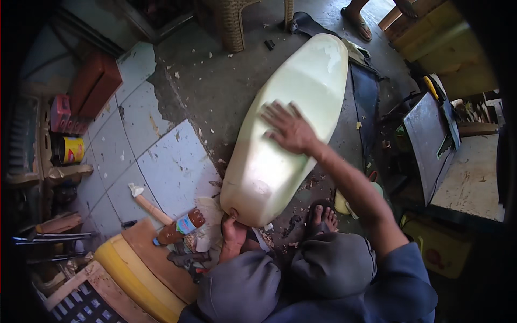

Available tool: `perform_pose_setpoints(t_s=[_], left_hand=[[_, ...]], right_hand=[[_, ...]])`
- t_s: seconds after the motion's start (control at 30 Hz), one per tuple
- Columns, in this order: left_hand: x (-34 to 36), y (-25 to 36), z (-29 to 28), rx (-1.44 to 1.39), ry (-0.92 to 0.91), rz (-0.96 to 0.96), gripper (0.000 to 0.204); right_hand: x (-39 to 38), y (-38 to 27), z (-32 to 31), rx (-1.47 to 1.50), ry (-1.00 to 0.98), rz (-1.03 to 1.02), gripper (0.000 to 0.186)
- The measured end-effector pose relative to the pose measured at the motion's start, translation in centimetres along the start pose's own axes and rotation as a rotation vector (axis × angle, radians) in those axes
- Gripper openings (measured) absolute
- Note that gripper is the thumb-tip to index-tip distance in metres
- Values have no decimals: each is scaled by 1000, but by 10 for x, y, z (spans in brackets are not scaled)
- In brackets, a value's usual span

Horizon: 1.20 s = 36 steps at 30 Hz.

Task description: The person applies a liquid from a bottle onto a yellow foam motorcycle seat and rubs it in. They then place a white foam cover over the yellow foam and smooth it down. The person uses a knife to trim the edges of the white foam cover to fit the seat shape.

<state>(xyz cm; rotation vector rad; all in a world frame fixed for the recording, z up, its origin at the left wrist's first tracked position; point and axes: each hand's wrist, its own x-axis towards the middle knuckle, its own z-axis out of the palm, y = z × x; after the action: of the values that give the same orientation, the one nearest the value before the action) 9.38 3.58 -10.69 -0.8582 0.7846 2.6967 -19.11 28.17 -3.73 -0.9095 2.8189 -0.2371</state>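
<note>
A long pale cream piece (292,86), shaped like a seat pad, lies diagonally in front of me, its narrower far end toward the top of the view. My right hand (285,127) rests on its upper surface with fingers spread. My left hand (232,234) grips the near end from below at the left corner, with the thumb on its edge. Beside my left hand, a plastic bottle of brown liquid (183,227) lies on its side. My sandalled foot (324,215) is just right of the piece's near end.
A woven chair (231,27) and another person's foot (358,24) are at the top. Dark strips (363,113) lie beyond the cream piece. A metal sheet (423,140) stands at right. Boxes (97,81) and a tub (71,151) line the left; a yellow pad (129,269) is lower left.
</note>
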Motion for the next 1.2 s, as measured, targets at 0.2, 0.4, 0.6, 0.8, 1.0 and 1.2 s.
perform_pose_setpoints(t_s=[0.2,0.4,0.6,0.8,1.0,1.2], left_hand=[[9,-3,-13,-34,28,19,69],[9,8,-8,12,12,-45,73],[2,34,26,251,192,-27,74],[83,98,106,1496,179,570,66],[163,85,128,1428,231,-389,93],[175,65,125,1323,206,-529,91]], right_hand=[[42,19,-90,84,433,63,65],[14,28,6,-59,41,215,68],[-3,51,4,194,262,263,54],[-74,8,43,439,587,481,51],[-87,-15,67,469,736,543,54],[-96,-8,66,460,692,568,55]])
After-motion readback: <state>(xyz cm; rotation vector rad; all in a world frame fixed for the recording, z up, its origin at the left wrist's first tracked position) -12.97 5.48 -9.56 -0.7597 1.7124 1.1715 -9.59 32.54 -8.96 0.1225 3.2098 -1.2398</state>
